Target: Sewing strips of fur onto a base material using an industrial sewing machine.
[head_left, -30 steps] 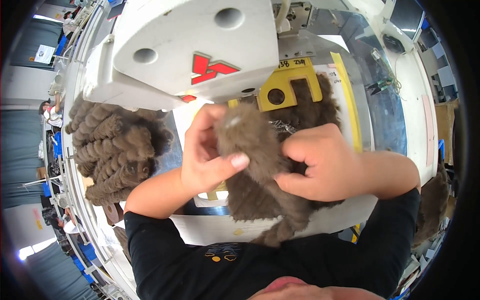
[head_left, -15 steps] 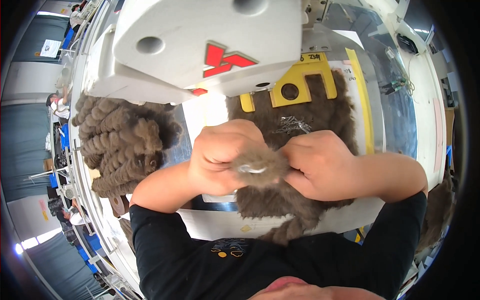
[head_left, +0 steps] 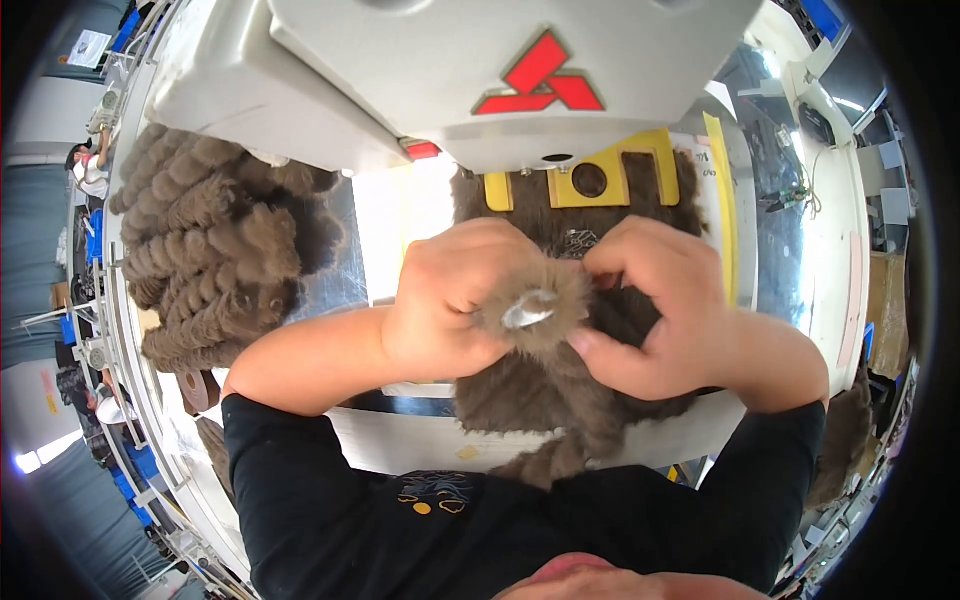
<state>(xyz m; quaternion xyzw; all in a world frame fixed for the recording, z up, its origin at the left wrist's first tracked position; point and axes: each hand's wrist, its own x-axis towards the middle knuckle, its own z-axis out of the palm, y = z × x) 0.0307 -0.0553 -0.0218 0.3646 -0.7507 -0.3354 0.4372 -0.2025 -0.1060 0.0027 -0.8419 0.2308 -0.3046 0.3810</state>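
Right hand (head_left: 665, 310) has spread wider; whether it pinches the fur piece (head_left: 545, 337), I cannot tell; the left hand (head_left: 450, 300) clenches that above the pelt (head_left: 500, 402); likely light, soft, pliable, best held near its rim.

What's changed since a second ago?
The left hand has closed from a loose hold into a fist around the brown furry piece, whose shiny pale patch now shows more fully. The right hand has shifted nearer that patch from farther along the piece. The fur pile at left and the yellow plate look unchanged.
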